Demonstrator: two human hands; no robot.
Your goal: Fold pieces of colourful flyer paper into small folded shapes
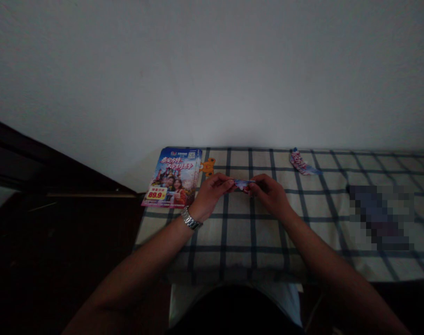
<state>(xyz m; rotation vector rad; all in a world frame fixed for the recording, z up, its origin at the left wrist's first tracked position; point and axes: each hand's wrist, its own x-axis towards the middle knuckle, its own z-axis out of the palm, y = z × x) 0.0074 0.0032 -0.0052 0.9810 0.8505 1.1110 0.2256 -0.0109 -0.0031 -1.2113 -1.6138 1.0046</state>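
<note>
Between my two hands is a narrow folded paper flyer (242, 184), printed in blue, white and red. My left hand (211, 191), with a metal watch (191, 219) on its wrist, pinches the flyer's left end. At the other end my right hand (269, 193) grips it with thumb and fingers. Just left of my left hand lies a stack of glossy printed flyers (175, 174), face up, slightly fanned at its right edge. Farther back on the right rests a folded paper piece (300, 164) in similar colours.
A checked cloth (238, 235) covers the table, which meets a plain wall (232, 79) at the back. On the right lies a dark flat object (379, 216), pixelated beyond recognition. An orange bear print (208, 165) shows beside the stack. Dark furniture (40, 167) stands at left.
</note>
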